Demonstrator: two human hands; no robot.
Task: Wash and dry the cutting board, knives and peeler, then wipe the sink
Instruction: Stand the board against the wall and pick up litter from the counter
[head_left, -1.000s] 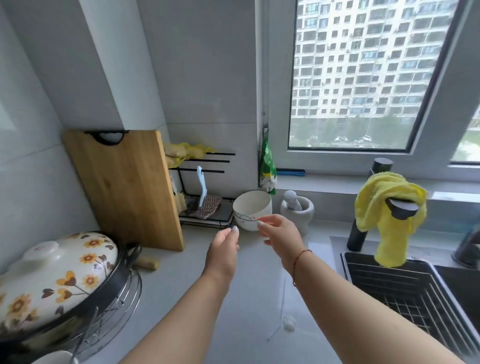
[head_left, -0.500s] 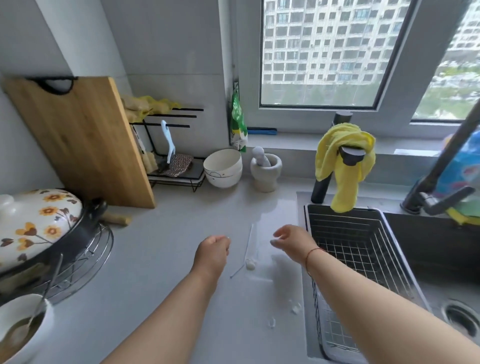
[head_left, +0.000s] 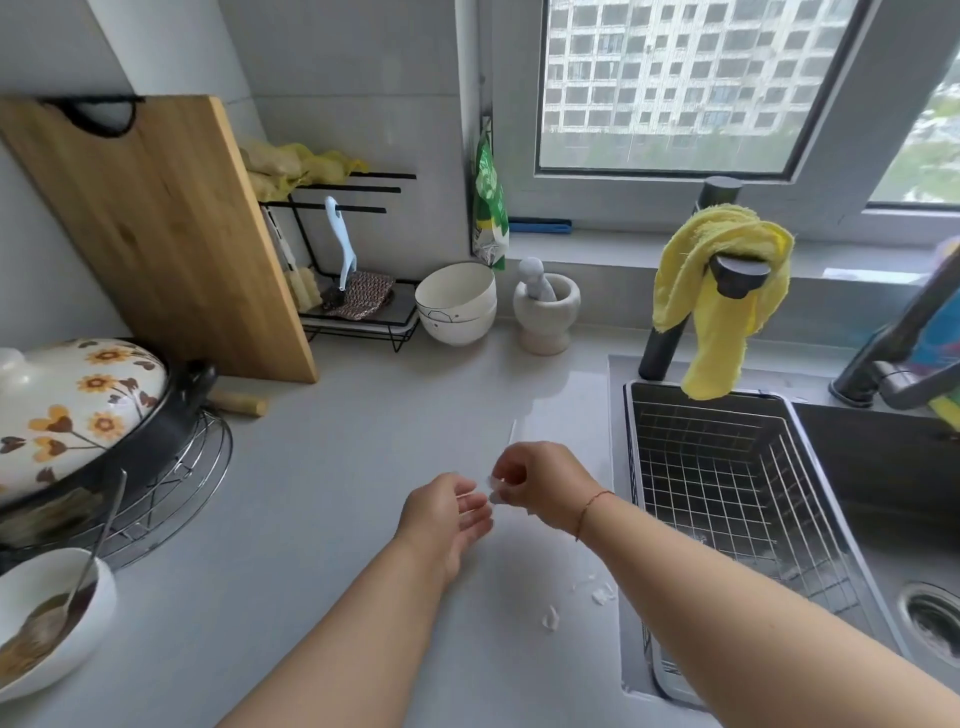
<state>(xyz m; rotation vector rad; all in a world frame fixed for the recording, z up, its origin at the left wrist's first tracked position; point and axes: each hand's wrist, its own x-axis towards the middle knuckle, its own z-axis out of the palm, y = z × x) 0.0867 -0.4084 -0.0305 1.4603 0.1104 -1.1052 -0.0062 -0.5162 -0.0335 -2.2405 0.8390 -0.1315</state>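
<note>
A wire basket (head_left: 727, 483) sits in the left part of the sink (head_left: 883, 467), and nothing shows inside it. At the front left edge of the worktop (head_left: 311, 493) a white bowl (head_left: 47, 618) holds brown soup and a spoon (head_left: 88, 566). A flowered pot (head_left: 78, 410) stands on a wire rack. Two stacked bowls (head_left: 457, 304) and a stone cup with a masher (head_left: 545, 312) stand near the back wall. The cutting board (head_left: 150, 228) leans on the wall at the back left. A yellow cloth (head_left: 722, 291) hangs on the tap. The right hand (head_left: 545, 483) pinches a small white scrap (head_left: 496, 491). The left hand (head_left: 447, 514) is open, palm up, just beside it.
</note>
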